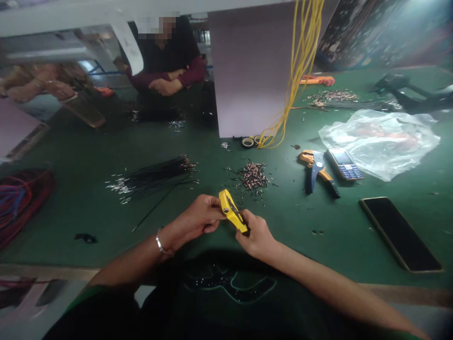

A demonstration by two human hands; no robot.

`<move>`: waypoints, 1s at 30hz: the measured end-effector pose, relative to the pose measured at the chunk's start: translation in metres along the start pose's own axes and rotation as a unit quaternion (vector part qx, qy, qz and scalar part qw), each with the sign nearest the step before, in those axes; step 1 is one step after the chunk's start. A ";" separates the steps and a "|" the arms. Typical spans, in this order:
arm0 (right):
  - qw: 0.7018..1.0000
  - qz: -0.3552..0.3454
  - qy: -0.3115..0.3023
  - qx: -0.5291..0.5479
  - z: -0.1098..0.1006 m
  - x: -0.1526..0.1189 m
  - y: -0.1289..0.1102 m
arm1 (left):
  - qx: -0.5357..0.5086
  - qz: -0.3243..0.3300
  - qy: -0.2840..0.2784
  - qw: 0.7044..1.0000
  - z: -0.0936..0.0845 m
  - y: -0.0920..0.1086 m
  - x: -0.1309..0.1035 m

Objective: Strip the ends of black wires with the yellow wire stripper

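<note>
In the head view, my right hand [260,234] grips a yellow hand tool [233,215], which looks like a wire stripper. My left hand [201,215] is closed at the tool's head, fingers pinched together; whatever they hold is too small or hidden. Just beyond the tool lies a pile of short cut pieces [254,176] with copper-coloured ends. Left of that pile, a bundle of black wires [152,174] rests on the green table [116,245], silvery tips to the left and coppery ends to the right. One loose black wire [152,211] lies closer to me.
Right of the pile are an orange-and-blue wire stripper [317,171], a keypad phone [344,163], a smartphone [399,233] and a clear plastic bag [382,137]. Yellow wires [299,71] hang beside a pale panel [253,71]. Coiled wires [24,203] lie left. Another person [166,71] sits opposite.
</note>
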State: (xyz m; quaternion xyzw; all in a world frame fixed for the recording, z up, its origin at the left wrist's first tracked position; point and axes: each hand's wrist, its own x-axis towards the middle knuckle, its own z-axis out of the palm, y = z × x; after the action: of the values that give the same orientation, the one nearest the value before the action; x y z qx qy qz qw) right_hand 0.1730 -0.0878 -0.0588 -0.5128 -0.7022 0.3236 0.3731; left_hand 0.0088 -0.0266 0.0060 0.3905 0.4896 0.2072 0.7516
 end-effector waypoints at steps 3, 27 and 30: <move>0.995 0.066 -0.026 0.067 -0.002 0.002 -0.001 | -0.006 -0.006 0.012 1.000 0.001 -0.002 0.002; 0.870 0.274 -0.089 0.399 0.004 0.012 -0.001 | -0.047 0.008 0.081 0.996 0.004 -0.014 0.005; 0.869 0.281 -0.089 0.397 0.003 0.014 -0.001 | -0.043 0.013 0.089 0.995 0.005 -0.016 0.003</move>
State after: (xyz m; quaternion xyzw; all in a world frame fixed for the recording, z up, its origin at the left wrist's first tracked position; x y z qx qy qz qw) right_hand 0.1672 -0.0748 -0.0571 -0.4663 -0.3709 0.7104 0.3747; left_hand 0.0139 -0.0362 -0.0075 0.3438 0.5398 0.2719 0.7187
